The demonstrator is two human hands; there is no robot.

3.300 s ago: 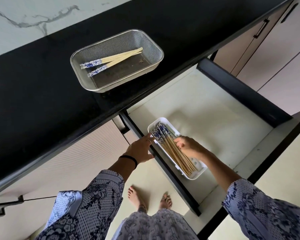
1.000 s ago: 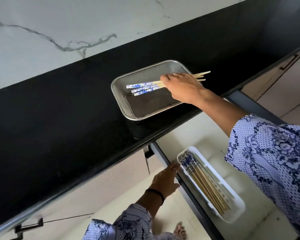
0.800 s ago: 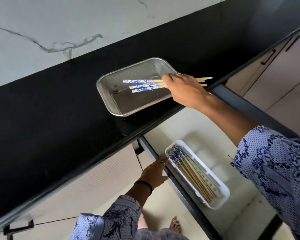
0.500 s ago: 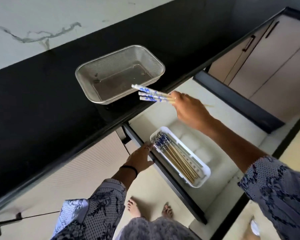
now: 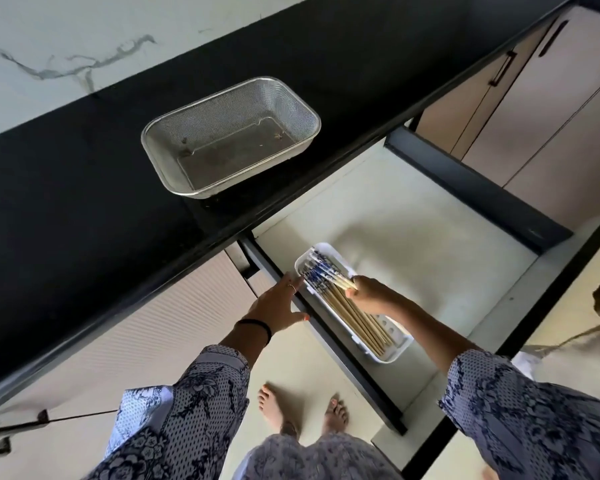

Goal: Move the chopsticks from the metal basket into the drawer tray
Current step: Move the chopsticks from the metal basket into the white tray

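- My left hand (image 5: 280, 305) is reaching forward with its fingers straight and spread, fingertips touching the drawer's dark edge (image 5: 326, 323); a ring is showing on 1 finger and a black band is circling the wrist.
- My right hand (image 5: 369, 295) is hanging low over the white tray (image 5: 392, 355), its fingers curled round a few chopsticks (image 5: 329, 277), blue-patterned ends pointing away from me.
- Both forearms are bare below patterned sleeves, and my 2 bare feet are standing below.

Black countertop (image 5: 84, 216); white marble backsplash (image 5: 66, 46) behind. Beige cabinet doors (image 5: 551, 109), dark handles. 2 bare feet (image 5: 302, 407) on pale floor.
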